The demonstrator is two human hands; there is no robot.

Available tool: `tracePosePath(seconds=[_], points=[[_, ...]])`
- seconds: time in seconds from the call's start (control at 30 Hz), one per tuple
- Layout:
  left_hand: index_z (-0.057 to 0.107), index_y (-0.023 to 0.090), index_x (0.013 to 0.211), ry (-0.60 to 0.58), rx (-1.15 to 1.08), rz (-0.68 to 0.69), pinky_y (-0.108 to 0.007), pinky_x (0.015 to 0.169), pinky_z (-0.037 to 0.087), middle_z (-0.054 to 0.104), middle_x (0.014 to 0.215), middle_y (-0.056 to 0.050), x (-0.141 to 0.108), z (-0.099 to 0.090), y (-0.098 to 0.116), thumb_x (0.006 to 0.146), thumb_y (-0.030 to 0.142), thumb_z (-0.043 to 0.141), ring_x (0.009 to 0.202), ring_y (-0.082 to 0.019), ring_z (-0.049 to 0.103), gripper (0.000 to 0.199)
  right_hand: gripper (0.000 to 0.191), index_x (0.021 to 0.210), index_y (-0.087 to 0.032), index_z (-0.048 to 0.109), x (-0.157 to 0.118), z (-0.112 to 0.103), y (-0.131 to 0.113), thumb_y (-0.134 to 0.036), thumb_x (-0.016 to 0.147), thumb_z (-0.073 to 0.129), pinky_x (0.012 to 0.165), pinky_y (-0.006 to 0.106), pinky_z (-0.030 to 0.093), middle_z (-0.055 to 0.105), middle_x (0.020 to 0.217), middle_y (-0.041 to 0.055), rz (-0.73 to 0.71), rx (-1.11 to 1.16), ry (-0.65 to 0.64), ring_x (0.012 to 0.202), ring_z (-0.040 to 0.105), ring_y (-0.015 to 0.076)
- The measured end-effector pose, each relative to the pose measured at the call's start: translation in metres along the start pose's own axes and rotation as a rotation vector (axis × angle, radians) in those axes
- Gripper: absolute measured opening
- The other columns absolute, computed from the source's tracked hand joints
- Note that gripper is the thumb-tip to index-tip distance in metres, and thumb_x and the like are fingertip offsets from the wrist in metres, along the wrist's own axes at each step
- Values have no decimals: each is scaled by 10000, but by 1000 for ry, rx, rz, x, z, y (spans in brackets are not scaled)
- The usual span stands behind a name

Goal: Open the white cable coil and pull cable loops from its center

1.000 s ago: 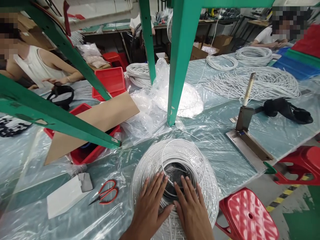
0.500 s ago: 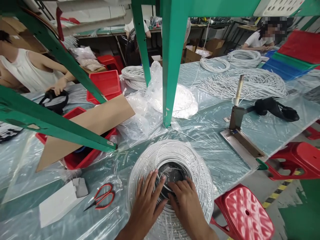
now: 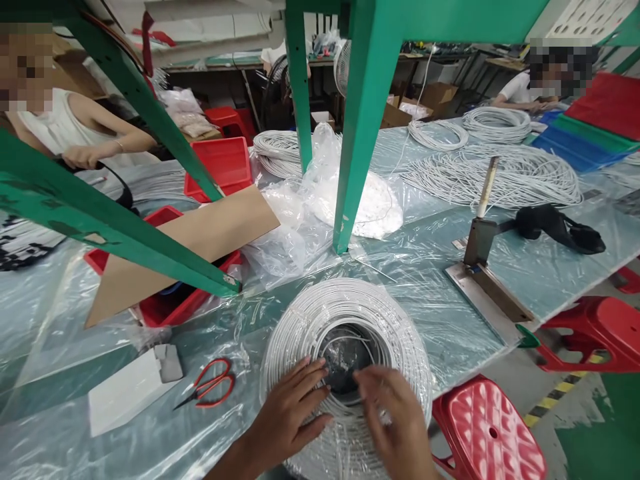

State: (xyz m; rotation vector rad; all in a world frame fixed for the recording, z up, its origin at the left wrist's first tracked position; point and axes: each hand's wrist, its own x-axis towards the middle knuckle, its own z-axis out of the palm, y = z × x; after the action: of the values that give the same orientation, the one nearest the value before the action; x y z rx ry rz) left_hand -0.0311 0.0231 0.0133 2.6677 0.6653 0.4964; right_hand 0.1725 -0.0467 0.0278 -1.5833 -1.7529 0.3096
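A large coil of white cable point(image 3: 300, 327), wrapped in clear plastic film, lies flat in front of me at the table's near edge. My left hand point(image 3: 295, 407) rests on the left side of the coil, fingers stretched toward the central hole and thumb apart. Over the right side is my right hand point(image 3: 395, 413), its fingers bent at the rim of the hole and smeared by motion. Whether it pinches anything there cannot be made out. Some loose turns of cable show inside the dark hole. Left of the coil lie scissors point(image 3: 215, 383) with red handles.
A white box point(image 3: 130, 390) and a cardboard sheet point(image 3: 200, 240) over a red bin point(image 3: 175, 310) are at left. Green frame posts point(image 3: 357, 133) stand ahead. At right are a metal stand point(image 3: 483, 243), more cable coils point(image 3: 495, 177) and red stools point(image 3: 493, 427). Other people sit nearby.
My right hand has lifted slightly from the hole and its fingers have curled. The left hand has slid back a little toward the coil's left side. The whole view has shifted slightly.
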Motion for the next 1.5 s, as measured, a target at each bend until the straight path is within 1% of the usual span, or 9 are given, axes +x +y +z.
tracePosePath(seconds=[0.1,0.2,0.4,0.73,0.9,1.1,1.23,1.37,1.5], points=[[610,182,940,72,-30,-56,-387,1017,436,661,1071,-74,6,2,6,871,220,493,1138,-211,549,141,348,1177,-171,532,15,-8,20,-347,886,459,739,386,489,580,1052,116,250,-391,109,942,531,245],[610,182,887,122,-61,-112,-389,998,458,676,1009,-58,10,4,13,851,192,495,1106,-211,570,121,605,1248,-86,458,22,0,34,-542,851,426,680,430,474,577,1049,173,313,-649,45,909,539,307],[631,185,860,110,-46,-252,-444,990,466,667,976,-58,14,12,30,812,114,453,1112,-225,563,198,381,1227,-108,491,23,22,38,-253,883,413,596,307,441,598,901,98,229,-735,13,767,569,221],[659,130,804,60,57,-301,-377,1081,365,678,966,-100,14,45,47,780,71,505,1106,-216,563,167,469,1060,-75,627,22,6,38,-393,806,394,765,346,443,607,992,142,476,-188,133,886,580,243],[681,122,882,121,-229,-474,-428,1087,327,682,923,-104,24,41,57,751,31,475,1031,-231,596,260,446,1022,-80,639,26,9,34,-390,731,501,896,374,414,639,1024,143,643,103,177,992,571,267],[496,139,1262,379,-1443,-788,-371,1013,379,587,1223,-121,56,24,85,841,417,546,1201,-234,487,507,286,1006,-93,628,9,6,26,-285,858,476,718,285,454,593,913,103,50,-147,401,833,579,189],[536,163,1186,720,-1918,-834,-275,921,419,662,1031,-68,83,7,98,682,381,752,1069,-203,573,590,213,1054,-121,574,-3,-1,19,-161,873,470,712,232,446,551,908,85,-336,-285,392,833,553,149],[605,136,851,1110,-2094,-996,-226,710,471,592,595,-1,97,-16,105,814,169,620,776,-155,641,52,238,1083,-125,553,-9,-13,8,-117,864,460,685,195,439,543,939,82,-464,-229,306,849,544,124],[575,118,756,1272,-2162,-1076,-232,606,490,392,421,68,90,-37,116,910,123,444,439,-77,487,203,294,1129,-164,548,-1,-23,6,-244,909,369,707,253,475,584,944,75,-348,265,192,861,566,148]])
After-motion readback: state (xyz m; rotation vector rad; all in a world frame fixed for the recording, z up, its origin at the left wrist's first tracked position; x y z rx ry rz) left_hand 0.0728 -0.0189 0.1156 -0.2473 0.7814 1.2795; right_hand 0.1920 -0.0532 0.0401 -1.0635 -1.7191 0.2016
